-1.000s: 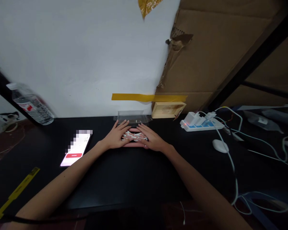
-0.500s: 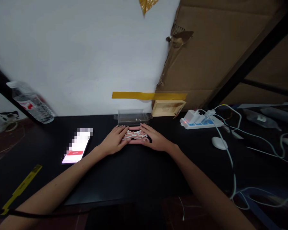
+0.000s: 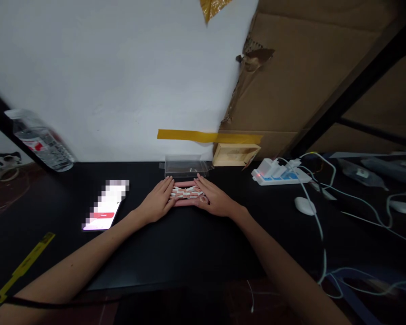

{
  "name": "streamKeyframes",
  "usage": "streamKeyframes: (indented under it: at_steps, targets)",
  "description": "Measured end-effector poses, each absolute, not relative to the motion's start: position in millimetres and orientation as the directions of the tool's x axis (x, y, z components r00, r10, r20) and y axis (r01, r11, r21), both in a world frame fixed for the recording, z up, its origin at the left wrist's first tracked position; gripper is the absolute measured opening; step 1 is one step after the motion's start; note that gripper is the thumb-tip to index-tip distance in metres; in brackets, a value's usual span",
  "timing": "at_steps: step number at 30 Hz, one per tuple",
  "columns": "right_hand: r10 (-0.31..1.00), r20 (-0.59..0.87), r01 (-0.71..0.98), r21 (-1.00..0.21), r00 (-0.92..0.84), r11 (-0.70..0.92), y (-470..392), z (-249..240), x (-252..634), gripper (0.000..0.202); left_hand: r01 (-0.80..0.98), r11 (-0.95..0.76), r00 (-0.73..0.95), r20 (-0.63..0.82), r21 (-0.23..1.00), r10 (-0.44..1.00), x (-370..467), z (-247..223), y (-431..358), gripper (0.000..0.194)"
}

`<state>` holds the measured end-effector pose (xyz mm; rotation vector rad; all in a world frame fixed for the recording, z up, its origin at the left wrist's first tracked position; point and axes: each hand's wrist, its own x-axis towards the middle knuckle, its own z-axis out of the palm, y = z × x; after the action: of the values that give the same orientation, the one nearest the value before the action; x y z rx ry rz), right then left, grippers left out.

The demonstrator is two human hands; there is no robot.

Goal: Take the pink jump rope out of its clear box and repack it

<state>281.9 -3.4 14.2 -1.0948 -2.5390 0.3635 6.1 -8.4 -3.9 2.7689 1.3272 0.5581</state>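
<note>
Bracketing pink-and-white bundle [image 3: 186, 203] on black table [image 3: 176, 253]: left hand [image 3: 155, 201] and right hand [image 3: 217, 198], fingers closed on its ends. Clear box [image 3: 184, 167] just behind. Uneven inward squeeze could skew or buckle white pieces [image 3: 186, 193].

Just below the middle of the frame, a cluster of small pink-and-white pieces [image 3: 186, 193] lies in uneven, roughly crosswise rows. A smooth pink upper bar [image 3: 185, 184] runs above it and a matching lower bar [image 3: 186, 203] below, both nearly level. A round pinkish piece [image 3: 203, 199] sits at the cluster's lower right. The outer ends are hidden.
</note>
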Motion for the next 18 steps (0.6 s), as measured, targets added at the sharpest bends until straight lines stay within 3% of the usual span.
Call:
streamKeyframes:
  at_steps: [8, 18]
  targets:
    - [0.780, 0.136, 0.684, -0.407, -0.610, 0.606, -10.5, 9.2, 277.2, 0.103, 0.739, -0.668, 0.622, 0.298, 0.084, 0.725, 10.4, 1.2, -7.9, 0.066]
    - [0.806, 0.058, 0.726, -0.399, -0.590, 0.560, -7.2, 12.8, 284.2, 0.104, 0.680, -0.708, 0.640, 0.318, 0.190, 0.700, 9.2, 0.2, -5.8, 0.069]
